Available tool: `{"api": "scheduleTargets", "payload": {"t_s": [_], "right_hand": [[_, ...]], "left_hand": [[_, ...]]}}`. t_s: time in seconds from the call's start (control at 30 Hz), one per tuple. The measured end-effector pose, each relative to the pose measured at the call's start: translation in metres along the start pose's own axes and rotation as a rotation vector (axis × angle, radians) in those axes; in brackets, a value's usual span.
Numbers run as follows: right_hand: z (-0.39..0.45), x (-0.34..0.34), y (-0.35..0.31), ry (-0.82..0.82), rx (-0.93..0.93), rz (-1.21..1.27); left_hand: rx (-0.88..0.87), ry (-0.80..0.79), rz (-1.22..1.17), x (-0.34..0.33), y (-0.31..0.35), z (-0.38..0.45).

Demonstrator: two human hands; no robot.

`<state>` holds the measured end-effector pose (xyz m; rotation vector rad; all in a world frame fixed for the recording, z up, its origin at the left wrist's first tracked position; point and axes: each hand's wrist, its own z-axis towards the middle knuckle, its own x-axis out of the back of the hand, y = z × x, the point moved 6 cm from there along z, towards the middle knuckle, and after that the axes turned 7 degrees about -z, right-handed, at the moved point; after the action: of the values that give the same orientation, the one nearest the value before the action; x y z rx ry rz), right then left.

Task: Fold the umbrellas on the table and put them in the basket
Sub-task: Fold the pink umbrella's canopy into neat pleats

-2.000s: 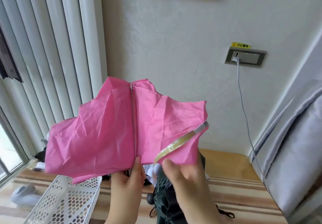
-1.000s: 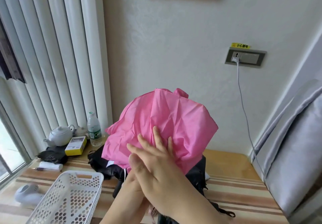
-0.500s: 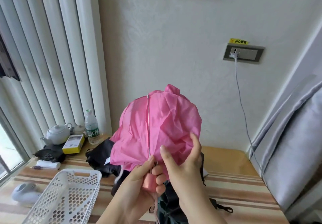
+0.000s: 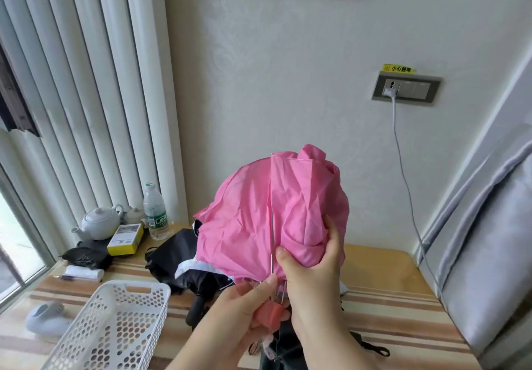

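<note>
I hold a pink umbrella (image 4: 247, 220) upright above the table, its canopy bunched and a metal rib showing down the middle. My left hand (image 4: 244, 309) grips its pink handle at the bottom. My right hand (image 4: 313, 271) is curled round the gathered pink cloth on the right side. A black umbrella (image 4: 178, 257) lies on the table behind, partly hidden by the pink one. Another dark umbrella (image 4: 282, 352) lies under my hands, mostly hidden. The white perforated basket (image 4: 115, 326) stands at the lower left, with nothing visible inside.
At the back left of the striped table (image 4: 383, 312) stand a white teapot (image 4: 99, 222), a water bottle (image 4: 155, 214), a yellow box (image 4: 125, 238) and a black pouch (image 4: 86, 257). A white device (image 4: 46, 319) lies left of the basket. A grey cushion (image 4: 489, 254) borders the right.
The spread pink canopy has been gathered into a bunch around the shaft. My right hand moved from the flat cloth to wrap the right side, and my left hand took the handle.
</note>
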<state>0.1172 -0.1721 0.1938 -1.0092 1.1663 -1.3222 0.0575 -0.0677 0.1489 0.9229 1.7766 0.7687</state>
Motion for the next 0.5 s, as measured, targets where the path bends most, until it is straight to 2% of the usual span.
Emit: {"api": "scheduleTargets", "payload": {"t_s": [0.1,0.13,0.17,0.23,0.33,0.5], "right_hand": [[-0.001,0.000,-0.001,0.022,0.012,0.013],[-0.001,0.000,-0.001,0.024,0.018,0.012],[-0.002,-0.001,-0.002,0.022,0.023,0.014],[-0.004,-0.002,-0.003,0.008,0.042,0.017],[-0.008,-0.001,-0.004,0.020,0.090,0.009],[-0.006,0.004,0.003,0.063,0.096,0.005]], "left_hand": [[-0.271,0.279,0.166,0.010,0.004,-0.003],[-0.367,0.308,0.231,0.006,0.007,-0.007],[-0.456,0.308,0.291,0.002,0.010,-0.009],[-0.563,0.209,0.386,-0.003,0.014,-0.008],[-0.549,0.057,0.476,-0.008,0.019,-0.001],[-0.528,0.034,0.420,-0.019,0.019,0.000]]}}
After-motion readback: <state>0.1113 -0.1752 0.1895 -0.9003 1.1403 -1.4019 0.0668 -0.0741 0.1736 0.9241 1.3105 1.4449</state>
